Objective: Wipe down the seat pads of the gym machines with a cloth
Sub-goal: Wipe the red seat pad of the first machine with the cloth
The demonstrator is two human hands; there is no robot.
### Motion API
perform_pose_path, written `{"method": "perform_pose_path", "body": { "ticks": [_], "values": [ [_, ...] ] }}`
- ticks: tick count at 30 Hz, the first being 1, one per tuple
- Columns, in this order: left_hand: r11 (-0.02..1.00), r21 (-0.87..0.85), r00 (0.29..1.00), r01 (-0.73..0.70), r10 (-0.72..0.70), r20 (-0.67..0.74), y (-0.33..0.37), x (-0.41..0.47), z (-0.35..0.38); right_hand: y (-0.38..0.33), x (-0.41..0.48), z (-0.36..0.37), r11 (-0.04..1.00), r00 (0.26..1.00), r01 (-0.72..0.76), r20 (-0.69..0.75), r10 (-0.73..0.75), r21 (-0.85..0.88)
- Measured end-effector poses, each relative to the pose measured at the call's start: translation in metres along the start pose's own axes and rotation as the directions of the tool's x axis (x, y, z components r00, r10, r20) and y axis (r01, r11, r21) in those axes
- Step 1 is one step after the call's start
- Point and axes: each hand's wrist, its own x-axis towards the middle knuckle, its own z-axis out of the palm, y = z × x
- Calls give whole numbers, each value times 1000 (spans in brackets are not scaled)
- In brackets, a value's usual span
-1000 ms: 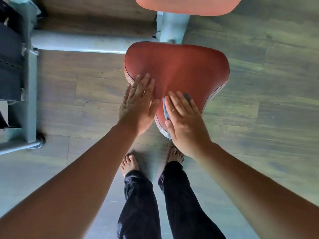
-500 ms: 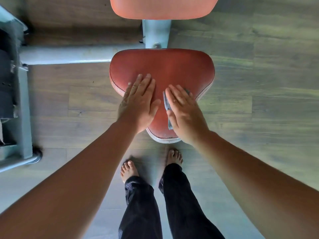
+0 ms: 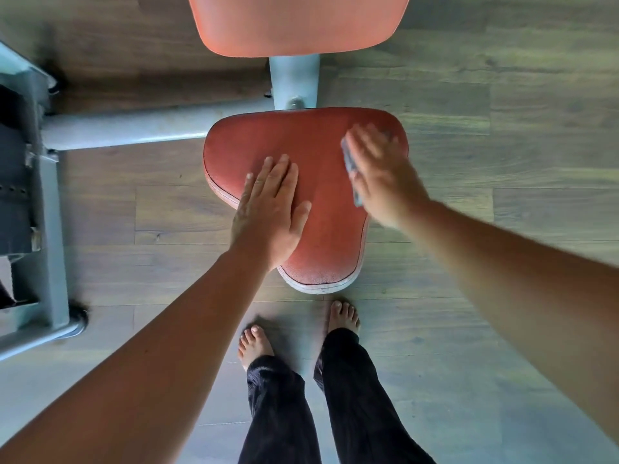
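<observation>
A red, heart-shaped seat pad of a gym machine sits below me, narrow end toward my feet. My left hand lies flat on its left side with straight fingers. On the pad's far right part my right hand, blurred by motion, presses a grey-blue cloth flat. Only the cloth's left edge shows from under the palm. A lighter orange back pad stands beyond the seat.
A pale grey post and a horizontal frame tube carry the seat. More grey frame and a dark weight stack stand at the left. My bare feet are on the wooden floor just before the seat.
My right hand has slid the cloth from the seat's near middle to its far right part. The left hand stays flat on the left side. The view has shifted.
</observation>
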Motion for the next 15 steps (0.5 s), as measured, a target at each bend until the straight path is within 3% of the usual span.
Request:
{"method": "perform_pose_path", "body": {
  "ticks": [3,5,8,11,13,15],
  "values": [
    [1000,10,1000,7,-7,-5,1,1,2,13,49,-6,964,964,-263,39,264,-30],
    [1000,2,1000,8,-8,-15,1,0,3,-15,37,-6,958,957,-286,31,287,-24],
    [1000,-14,1000,11,-12,-27,1,0,4,-59,-31,-3,996,999,-52,12,51,70],
    [1000,-17,1000,13,-14,-26,1,-1,3,-40,-45,-1,989,991,125,26,-127,83],
    [1000,-5,1000,15,-15,-24,2,-1,3,-8,-2,0,999,999,33,11,-33,11],
    [1000,5,1000,16,-16,-20,1,-1,3,13,43,-6,984,984,-176,24,177,-21]
  ]
}}
